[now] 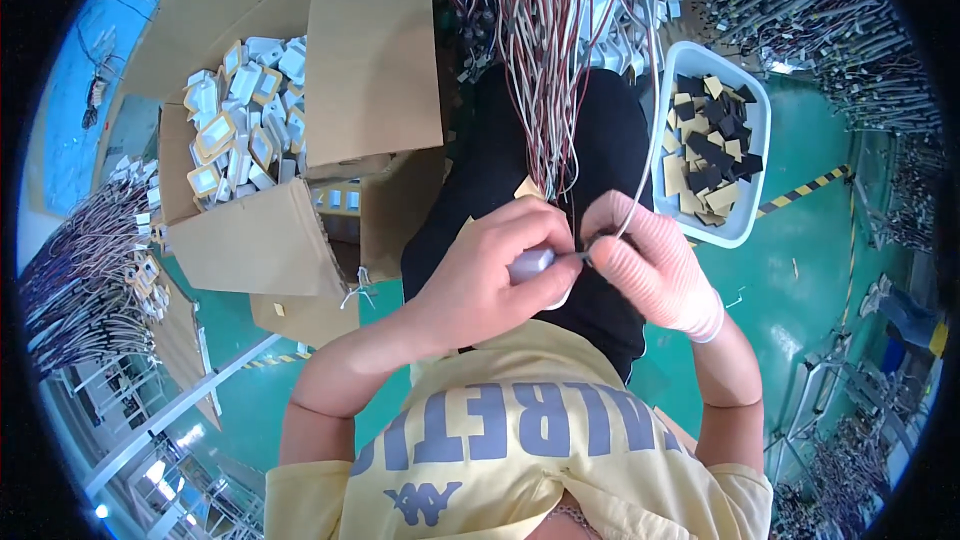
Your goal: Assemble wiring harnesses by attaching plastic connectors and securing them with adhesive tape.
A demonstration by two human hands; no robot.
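Observation:
Above my lap, my bare left hand (470, 275) is closed around a small white plastic housing (530, 264), mostly covered by the fingers. Close beside it, my right hand (655, 265), in a thin striped glove, pinches a cable between thumb and fingertips. That white cable (650, 150) rises from the right hand toward the heap beyond my knees. A short dark length of it shows between the two hands. Across my lap lies a thick bundle of red, white and brown wires (545, 70), its near ends just past my left fingers.
Left of my legs stands an open cardboard box (375, 70) full of white housings with tan edges (240, 125). On the right, a white plastic bin (757, 190) holds black and tan pads (710, 145). Cable bundles (820, 20) hang around the green floor (790, 270).

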